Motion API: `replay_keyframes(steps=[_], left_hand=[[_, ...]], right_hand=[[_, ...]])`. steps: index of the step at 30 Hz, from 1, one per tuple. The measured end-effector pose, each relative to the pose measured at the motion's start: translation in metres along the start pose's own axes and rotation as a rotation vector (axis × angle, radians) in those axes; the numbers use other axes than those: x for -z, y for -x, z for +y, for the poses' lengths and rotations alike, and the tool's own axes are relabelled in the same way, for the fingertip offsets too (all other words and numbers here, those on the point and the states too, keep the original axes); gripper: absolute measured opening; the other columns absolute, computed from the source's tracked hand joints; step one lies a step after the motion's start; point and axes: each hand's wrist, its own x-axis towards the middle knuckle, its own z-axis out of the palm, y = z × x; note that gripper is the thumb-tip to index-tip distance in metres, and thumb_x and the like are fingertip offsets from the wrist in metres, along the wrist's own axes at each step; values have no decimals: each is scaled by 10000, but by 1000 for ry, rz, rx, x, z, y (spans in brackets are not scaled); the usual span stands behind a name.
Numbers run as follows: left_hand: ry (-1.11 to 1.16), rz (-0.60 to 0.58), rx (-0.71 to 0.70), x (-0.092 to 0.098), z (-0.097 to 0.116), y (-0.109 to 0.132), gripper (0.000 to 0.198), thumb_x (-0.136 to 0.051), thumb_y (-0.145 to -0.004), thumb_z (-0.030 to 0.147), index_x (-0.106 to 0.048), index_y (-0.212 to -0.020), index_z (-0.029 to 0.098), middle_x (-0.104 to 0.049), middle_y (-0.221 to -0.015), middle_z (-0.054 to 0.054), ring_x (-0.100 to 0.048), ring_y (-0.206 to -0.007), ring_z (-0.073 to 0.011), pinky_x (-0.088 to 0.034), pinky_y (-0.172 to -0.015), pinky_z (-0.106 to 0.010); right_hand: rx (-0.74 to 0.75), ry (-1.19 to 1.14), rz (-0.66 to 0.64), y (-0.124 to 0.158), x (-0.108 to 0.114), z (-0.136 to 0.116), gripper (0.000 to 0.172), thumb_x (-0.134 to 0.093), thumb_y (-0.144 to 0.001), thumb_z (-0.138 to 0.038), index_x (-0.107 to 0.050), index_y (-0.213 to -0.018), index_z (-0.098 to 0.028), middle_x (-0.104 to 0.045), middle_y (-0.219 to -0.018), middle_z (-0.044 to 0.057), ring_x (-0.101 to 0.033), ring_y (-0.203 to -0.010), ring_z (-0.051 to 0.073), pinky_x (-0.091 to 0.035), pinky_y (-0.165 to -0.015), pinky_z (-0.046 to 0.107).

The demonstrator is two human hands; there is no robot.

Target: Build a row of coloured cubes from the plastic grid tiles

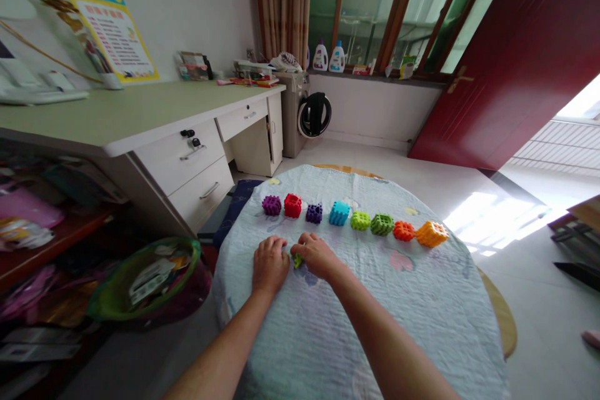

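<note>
My left hand [270,265] rests on the cloth, palm down, its fingers lying on the fabric and its thumb side close to a small yellow-green toy block piece [297,260]. My right hand [317,256] pinches that piece from the right, covering much of it. Beyond both hands runs a row of notched, hollow-looking toy cubes: purple [272,205], red [293,205], dark violet [314,213], light blue [339,213], lime [360,220], green [382,224], red-orange [404,230] and a taller orange one [432,234]. The last two stand very close together.
A pale blue patterned cloth [398,319] covers the round table. On the left are a green-rimmed basket [105,312] with papers and a long desk [154,109]. A washing machine [293,115] with its door ajar stands behind; a red door [497,50] is at right.
</note>
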Motion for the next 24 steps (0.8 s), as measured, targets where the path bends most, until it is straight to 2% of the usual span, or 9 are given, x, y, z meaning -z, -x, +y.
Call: replay_keyframes(steps=[3, 6, 9, 12, 15, 18, 21, 24], left_hand=[[0, 1, 0, -2, -2, 0, 251, -482, -818, 147, -627, -1016, 198, -617, -1121, -80, -531, -1081, -227, -406, -959, -359], [2, 0, 1, -2, -3, 1, 256, -488, -817, 151, -625, -1028, 198, -617, -1127, -77, -529, -1083, -226, -401, -958, -360], [-3, 0, 7, -2, -2, 1, 268, -495, -806, 144, -625, -1033, 200, -617, -1133, -76, -526, -1088, -223, -398, -959, -354], [-8, -2, 5, -1, -2, 0, 259, -493, -808, 149, -627, -1024, 199, -617, -1127, -80, -528, -1089, -223, -400, -954, -350], [-11, -8, -1, -2, -3, -1, 257, -486, -811, 153, -628, -1020, 197, -617, -1128, -81, -533, -1084, -226, -406, -944, -353], [-12, -5, -6, -2, -4, -1, 262, -481, -809, 153, -627, -1024, 190, -618, -1131, -81, -535, -1081, -228, -406, -944, -355], [-16, -5, -7, -2, -4, -1, 258, -479, -812, 157, -629, -1020, 188, -620, -1121, -79, -540, -1077, -224, -405, -946, -350], [-18, -10, -11, -2, -3, -1, 251, -474, -820, 162, -628, -1016, 187, -622, -1115, -78, -543, -1078, -227, -407, -944, -351]], right_hand=[[3, -27, 4, 2, -4, 0, 313, -468, -930, -196, -665, -1127, -337, -550, -1151, 48, -484, -1022, 195, -397, -884, 305], [-24, -101, 34, 5, -5, 3, 470, -438, -891, -99, -603, -1249, -355, -531, -1236, 46, -470, -1073, 191, -387, -926, 310], [-98, -151, 96, 7, -4, 5, 583, -431, -833, -48, -515, -1361, -282, -526, -1282, 63, -461, -1107, 195, -378, -953, 308], [-122, -115, 51, 6, -3, 3, 548, -477, -816, -96, -523, -1348, -220, -553, -1259, 81, -470, -1088, 220, -382, -949, 327], [-84, -58, -21, 5, -2, 0, 512, -471, -851, -135, -532, -1336, -286, -585, -1183, 69, -500, -1028, 219, -391, -907, 336], [-62, -4, -37, 7, -2, -4, 420, -443, -887, -177, -602, -1237, -347, -595, -1097, 67, -528, -978, 221, -404, -831, 328], [-85, 35, -44, 12, -3, -9, 362, -495, -848, -212, -637, -1171, -290, -601, -1057, 91, -554, -947, 231, -409, -774, 317], [-150, 15, -48, 24, -2, -6, 409, -585, -766, -235, -623, -1173, -233, -614, -1033, 101, -573, -922, 226, -408, -756, 302]])
